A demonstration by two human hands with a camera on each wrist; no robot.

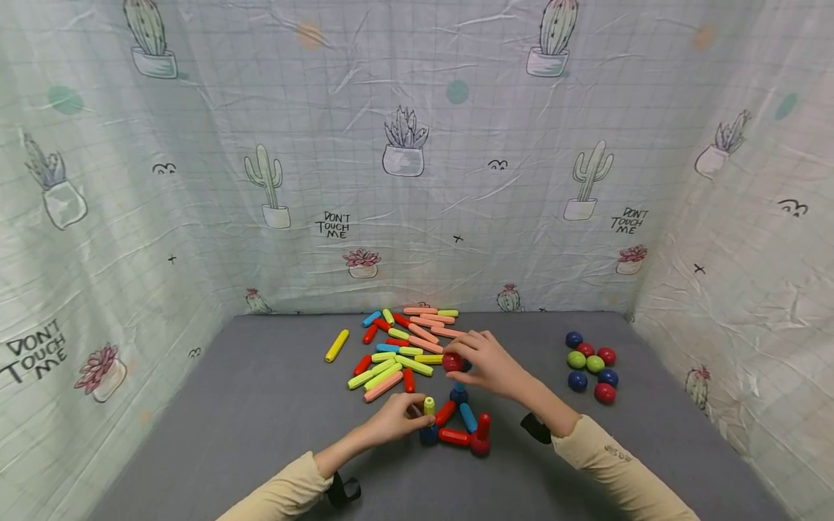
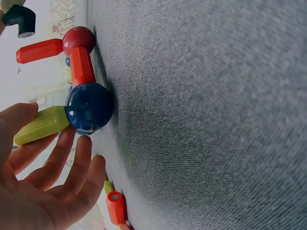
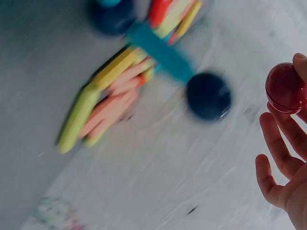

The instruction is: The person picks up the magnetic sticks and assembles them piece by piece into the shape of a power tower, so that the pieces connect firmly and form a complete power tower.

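My left hand [image 1: 395, 420] pinches an upright yellow-green stick [image 2: 45, 124] between thumb and fingers. That stick sits in a blue ball [image 2: 89, 107] at the near left corner of a triangle of balls and sticks. In my right hand [image 1: 490, 364] is a red ball [image 3: 285, 90], held by the fingertips above the triangle. At the far corner, an upright blue stick [image 3: 160, 52] carries another blue ball [image 3: 208, 97]. The near right corner is a red ball [image 1: 480, 446] with a red stick [image 1: 483, 425] standing in it. Red and blue sticks join the corners.
Loose yellow-green, pink, red and blue sticks [image 1: 384, 391] lie beyond the triangle, with a yellow stick [image 1: 337, 346] apart at left. Several red, blue and green balls [image 1: 604, 393] are grouped at right. A patterned curtain [image 1: 417, 202] rises behind the grey table [image 1: 260, 405].
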